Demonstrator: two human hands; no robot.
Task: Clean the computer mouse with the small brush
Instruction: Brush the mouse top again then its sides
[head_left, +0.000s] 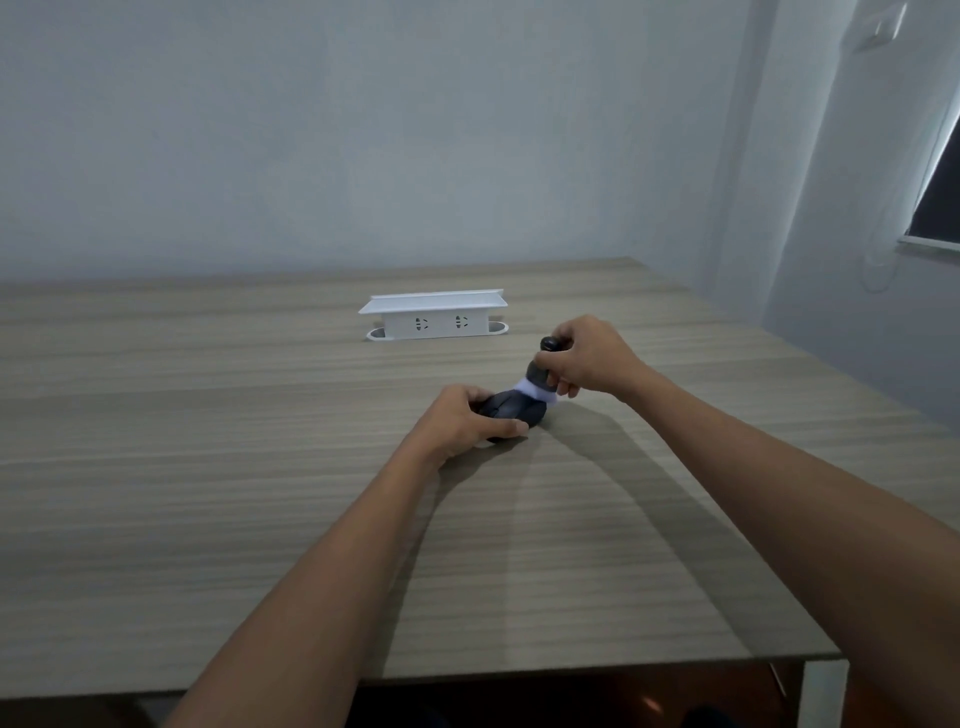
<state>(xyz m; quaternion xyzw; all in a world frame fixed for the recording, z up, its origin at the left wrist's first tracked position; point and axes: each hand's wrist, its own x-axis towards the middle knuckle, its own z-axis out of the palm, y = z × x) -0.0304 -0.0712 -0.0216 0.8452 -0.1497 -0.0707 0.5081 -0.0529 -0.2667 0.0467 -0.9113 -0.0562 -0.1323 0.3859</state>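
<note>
A dark grey computer mouse (511, 407) rests on the wooden table (208, 467) near its middle. My left hand (465, 420) grips it from the left and near side, fingers and thumb around its body. My right hand (584, 358) holds a small brush (540, 371) with a dark rounded handle and pale bristles. The brush is tilted, bristles down, and they touch the far right end of the mouse. Part of the handle is hidden by my fingers.
A white socket box (434, 317) with an open lid stands on the table behind the mouse. A wall rises behind the table's far edge. The right edge of the table runs toward a window (940, 202). The near edge is below my forearms.
</note>
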